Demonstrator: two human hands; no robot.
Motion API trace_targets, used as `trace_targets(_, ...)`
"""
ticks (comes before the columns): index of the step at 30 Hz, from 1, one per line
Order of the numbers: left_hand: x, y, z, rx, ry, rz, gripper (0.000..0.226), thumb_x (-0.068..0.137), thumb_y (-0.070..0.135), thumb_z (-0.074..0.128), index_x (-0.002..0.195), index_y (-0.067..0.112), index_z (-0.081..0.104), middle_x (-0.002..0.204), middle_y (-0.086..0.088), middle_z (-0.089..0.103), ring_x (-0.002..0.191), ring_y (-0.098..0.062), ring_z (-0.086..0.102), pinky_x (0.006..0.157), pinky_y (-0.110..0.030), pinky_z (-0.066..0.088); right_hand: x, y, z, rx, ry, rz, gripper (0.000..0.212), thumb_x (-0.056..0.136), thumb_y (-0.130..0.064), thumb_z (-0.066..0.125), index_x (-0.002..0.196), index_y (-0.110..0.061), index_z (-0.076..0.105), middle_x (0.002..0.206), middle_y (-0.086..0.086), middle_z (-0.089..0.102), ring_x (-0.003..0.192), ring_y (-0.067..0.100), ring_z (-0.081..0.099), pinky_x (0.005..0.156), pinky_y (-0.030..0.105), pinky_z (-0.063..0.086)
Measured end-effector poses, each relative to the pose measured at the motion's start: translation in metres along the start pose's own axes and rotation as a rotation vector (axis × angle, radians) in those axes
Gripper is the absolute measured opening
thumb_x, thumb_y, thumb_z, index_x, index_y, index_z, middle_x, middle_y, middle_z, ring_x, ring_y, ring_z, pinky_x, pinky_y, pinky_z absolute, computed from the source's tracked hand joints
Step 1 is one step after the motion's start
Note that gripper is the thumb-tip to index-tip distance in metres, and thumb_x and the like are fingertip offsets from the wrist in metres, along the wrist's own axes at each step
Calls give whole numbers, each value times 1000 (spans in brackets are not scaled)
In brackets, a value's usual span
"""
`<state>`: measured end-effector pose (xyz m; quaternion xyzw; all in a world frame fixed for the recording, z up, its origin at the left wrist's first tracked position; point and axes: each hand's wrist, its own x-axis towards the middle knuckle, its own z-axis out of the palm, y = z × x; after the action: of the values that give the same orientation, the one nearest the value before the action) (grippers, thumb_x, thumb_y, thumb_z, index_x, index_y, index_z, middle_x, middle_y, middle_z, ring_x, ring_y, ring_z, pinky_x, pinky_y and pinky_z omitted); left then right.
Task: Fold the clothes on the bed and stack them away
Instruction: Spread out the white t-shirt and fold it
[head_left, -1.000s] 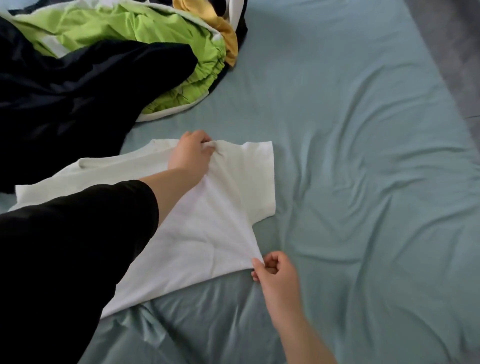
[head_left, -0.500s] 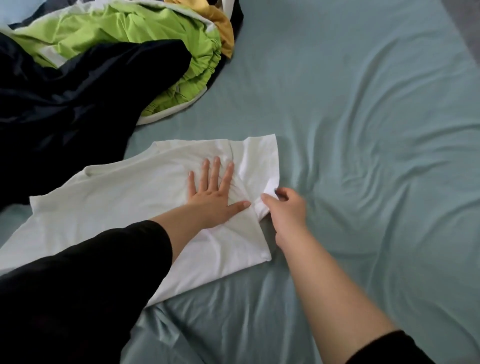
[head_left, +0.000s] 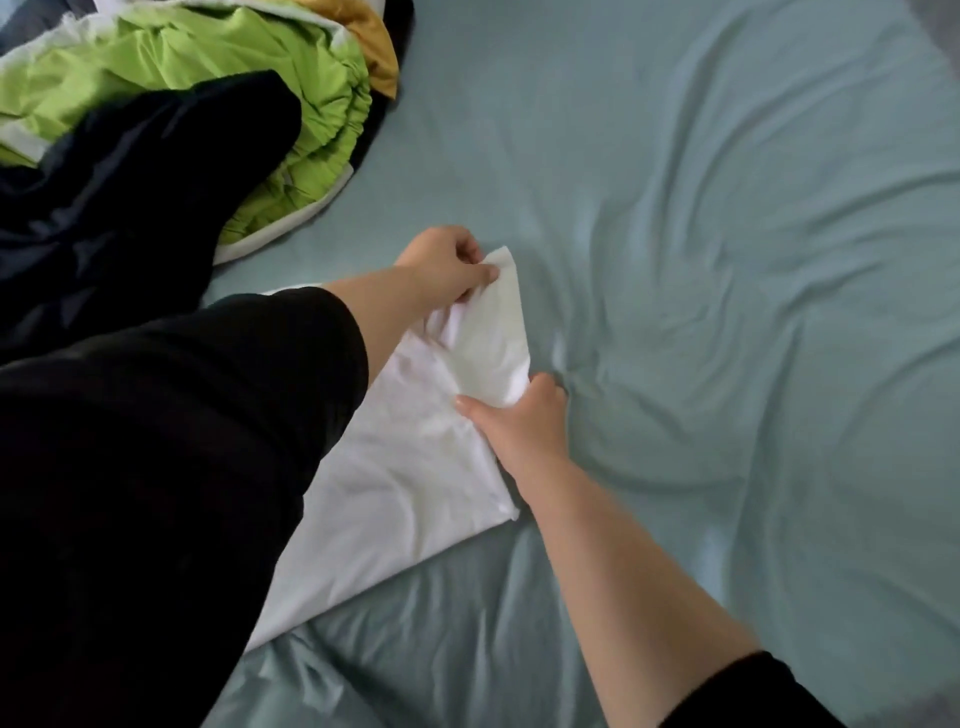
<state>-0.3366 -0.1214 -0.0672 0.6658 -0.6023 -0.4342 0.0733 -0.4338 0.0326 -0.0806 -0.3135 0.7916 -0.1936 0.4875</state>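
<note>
A white T-shirt (head_left: 410, 488) lies partly folded on the grey-green bed sheet (head_left: 701, 312), much of it hidden under my black left sleeve. My left hand (head_left: 447, 265) pinches the far corner of the shirt's sleeve and lifts it off the bed. My right hand (head_left: 524, 421) grips the near edge of that same sleeve, thumb on top of the cloth. The sleeve stands up as a raised flap between the two hands.
A heap of unfolded clothes fills the far left: a black garment (head_left: 135, 192), a lime-green one (head_left: 208, 67) with a white lining, and a mustard-yellow piece (head_left: 374, 47). The sheet stretches wrinkled to the right and front.
My left hand went from pressing flat on the shirt to pinching the sleeve's far corner. My right hand took hold of the sleeve's near edge, and the sleeve has been lifted.
</note>
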Motion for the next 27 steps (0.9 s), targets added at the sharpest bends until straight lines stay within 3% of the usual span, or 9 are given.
trace_targets(3,-15,3,-22,-286,-92,3,18,84,8,71,79,15,56,74,-5,60,67,-16,61,72,-27,54,-3,-6,2,-48,23,-7,69,67,-39,83,114,-5,45,122,10,43,114,29,49,98,35,40)
trace_targets(6,-38,-9,-57,-279,-217,36,17,83,0,67,82,15,60,76,-2,59,71,-10,60,75,-21,54,-5,-8,3,-60,24,10,67,68,-39,82,114,-5,46,122,11,43,113,30,49,97,35,40)
trace_targets(9,-59,-35,-90,-101,-241,22,19,81,2,70,80,18,61,77,-2,62,71,-11,56,70,-21,46,-10,-8,4,-51,34,-9,61,70,-36,80,113,-4,50,120,11,43,109,30,51,97,34,40)
trace_targets(11,-70,-54,-100,70,-249,4,17,80,6,72,79,20,62,89,-3,70,81,-15,62,80,-29,47,-12,-5,4,-17,19,-33,48,72,-30,78,104,-5,54,114,9,42,101,30,52,94,34,43)
trace_targets(16,-78,-78,-89,494,-202,53,36,79,4,52,72,36,68,107,20,66,102,-6,56,93,-30,44,-18,3,-1,156,18,-119,17,72,-12,73,78,-12,58,106,8,46,72,15,51,64,12,41)
trace_targets(18,-81,-82,-78,446,-69,36,46,75,-1,41,69,34,71,103,12,68,95,-12,58,87,-33,49,-19,5,-5,228,-81,-96,15,74,-9,72,86,-15,65,114,11,50,81,17,59,74,21,51)
trace_targets(21,-85,-83,-58,137,156,-104,43,77,1,38,66,26,71,80,0,67,60,-19,52,51,-27,42,-21,7,-11,302,-238,-86,20,77,-8,71,90,-24,71,118,15,57,96,20,63,89,32,53)
trace_targets(24,-89,-80,-42,16,137,-93,34,86,12,46,75,30,72,76,8,66,70,-15,56,61,-24,42,-27,13,-17,139,-185,-303,24,80,0,68,88,-21,75,116,7,56,102,10,57,91,12,42)
trace_targets(27,-88,-78,-42,-89,138,-141,27,90,21,50,88,27,75,100,1,70,92,-19,60,76,-26,45,-35,33,-25,-169,-114,-550,33,81,8,60,97,-16,77,121,5,55,117,20,50,104,30,39)
